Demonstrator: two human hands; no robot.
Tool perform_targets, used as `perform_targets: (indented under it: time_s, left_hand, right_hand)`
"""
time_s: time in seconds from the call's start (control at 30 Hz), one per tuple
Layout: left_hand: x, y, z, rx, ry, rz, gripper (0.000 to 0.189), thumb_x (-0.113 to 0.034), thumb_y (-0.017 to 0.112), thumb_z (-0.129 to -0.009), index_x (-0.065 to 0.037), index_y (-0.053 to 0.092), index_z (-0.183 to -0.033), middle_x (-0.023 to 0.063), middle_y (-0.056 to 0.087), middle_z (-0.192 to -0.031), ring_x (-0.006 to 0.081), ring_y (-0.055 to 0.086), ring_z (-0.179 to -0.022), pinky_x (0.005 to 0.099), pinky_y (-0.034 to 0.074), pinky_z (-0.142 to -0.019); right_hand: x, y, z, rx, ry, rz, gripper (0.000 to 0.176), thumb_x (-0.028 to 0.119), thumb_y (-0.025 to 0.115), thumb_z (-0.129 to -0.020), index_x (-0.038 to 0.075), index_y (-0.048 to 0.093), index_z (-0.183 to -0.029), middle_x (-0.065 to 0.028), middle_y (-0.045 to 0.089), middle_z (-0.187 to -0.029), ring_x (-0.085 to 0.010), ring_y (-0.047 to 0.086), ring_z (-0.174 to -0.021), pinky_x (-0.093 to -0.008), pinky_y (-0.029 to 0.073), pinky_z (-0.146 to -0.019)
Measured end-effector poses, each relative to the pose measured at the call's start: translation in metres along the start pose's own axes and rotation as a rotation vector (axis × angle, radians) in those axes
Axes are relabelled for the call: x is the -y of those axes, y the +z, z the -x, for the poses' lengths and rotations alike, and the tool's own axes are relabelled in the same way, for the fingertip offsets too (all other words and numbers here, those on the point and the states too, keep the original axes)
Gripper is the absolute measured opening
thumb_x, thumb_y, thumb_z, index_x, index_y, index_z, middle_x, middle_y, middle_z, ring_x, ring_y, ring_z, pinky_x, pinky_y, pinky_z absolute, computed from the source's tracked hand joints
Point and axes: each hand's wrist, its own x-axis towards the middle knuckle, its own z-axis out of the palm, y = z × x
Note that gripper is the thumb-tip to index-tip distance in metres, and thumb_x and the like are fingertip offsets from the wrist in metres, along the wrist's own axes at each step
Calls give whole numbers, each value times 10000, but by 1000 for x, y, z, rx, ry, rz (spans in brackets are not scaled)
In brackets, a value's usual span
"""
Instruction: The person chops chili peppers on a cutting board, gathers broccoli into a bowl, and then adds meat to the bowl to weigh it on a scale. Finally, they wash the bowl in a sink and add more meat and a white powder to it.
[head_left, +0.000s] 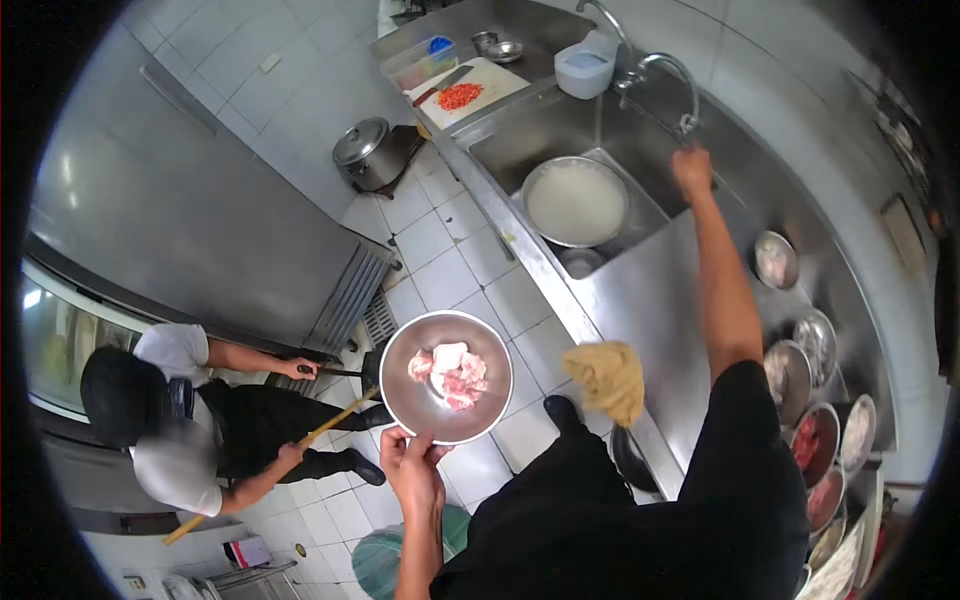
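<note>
My left hand (414, 468) grips the near rim of a steel bowl (400, 345), thumb over the edge. Several pieces of raw meat (460, 378) lie inside the bowl, which hangs over the tiled floor. My right hand (692, 172) is stretched out to the back wall of the sink (640, 125), just below the spout of the curved faucet (690, 80). Its fingers are closed, and what they hold, if anything, is too small to make out. In the sink stands a large round pan (578, 202) of whitish liquid.
A co-worker (180, 410) at the left holds a yellow stick and a black-handled tool. A yellow cloth (606, 380) hangs on the counter edge. Bowls of food (815, 440) line the right side. A cutting board (490, 90) with a knife and chopped red pieces lies beyond the sink.
</note>
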Motion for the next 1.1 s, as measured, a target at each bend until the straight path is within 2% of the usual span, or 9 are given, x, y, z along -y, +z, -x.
perform_targets:
  time_s: [0.1,0.17,0.23,0.33,0.43,0.5,0.7,0.8,1.1]
  left_hand:
    - [-4,22,-27,-26,22,-49,160,66,571,-840,-39,462,-890,78,573,-904,146,609,-705,278,586,-550]
    - [-4,37,-52,-20,33,-92,143,56,541,-839,-51,466,-896,63,575,-865,137,604,-673,291,601,-570]
    - [-10,51,-81,3,18,-99,146,62,538,-838,-51,465,-896,64,575,-864,138,604,-678,290,602,-578]
    - [-9,69,-99,12,-2,-114,145,65,533,-841,-50,464,-897,66,573,-873,139,603,-692,295,600,-580]
    - [-10,92,-120,54,-32,-148,142,57,539,-845,-57,473,-897,61,570,-891,142,601,-708,281,576,-572]
    - [-11,106,-128,76,-30,-164,138,55,542,-846,-57,478,-896,61,569,-889,146,603,-725,284,573,-584]
    - [-17,143,-145,106,2,-243,141,22,623,-825,-28,517,-904,77,586,-926,167,612,-762,304,550,-613]
    - [-18,158,-149,148,8,-227,110,33,554,-865,-31,482,-918,100,601,-931,162,631,-739,298,573,-626]
    - [-12,158,-165,220,-9,-209,169,76,572,-834,-13,453,-914,132,571,-1077,197,650,-799,303,593,-626]
  right_hand:
    - [14,29,-59,-185,29,72,484,234,588,-786,-75,591,-1159,-261,612,-1172,-423,556,-1139,-432,447,-964]
    - [-5,61,-91,147,-380,714,352,211,556,-766,-54,650,-978,-248,659,-992,-387,640,-931,-400,510,-802]
    - [-20,78,-105,451,-372,916,358,259,552,-773,-46,680,-911,-238,663,-990,-381,656,-904,-401,516,-795]
    - [16,41,-112,563,-48,660,468,387,577,-807,-47,681,-948,-223,632,-1149,-384,626,-990,-425,490,-881]
    - [-6,49,-137,487,-158,582,459,391,582,-820,-41,674,-944,-194,656,-1086,-317,671,-832,-399,543,-728]
    - [-23,93,-132,707,-40,506,427,358,590,-840,-42,662,-973,-169,668,-1039,-273,671,-786,-382,545,-668]
    - [-4,142,-116,808,242,-783,221,88,560,-911,-41,621,-1079,-120,667,-972,-228,646,-932,-275,551,-804]
    - [39,141,-136,745,230,-852,203,58,531,-927,-78,617,-1051,-125,667,-961,-217,637,-970,-267,532,-950]
    - [35,133,-158,804,-206,-202,282,205,512,-931,4,651,-1071,-95,681,-867,-204,618,-751,-350,476,-657]
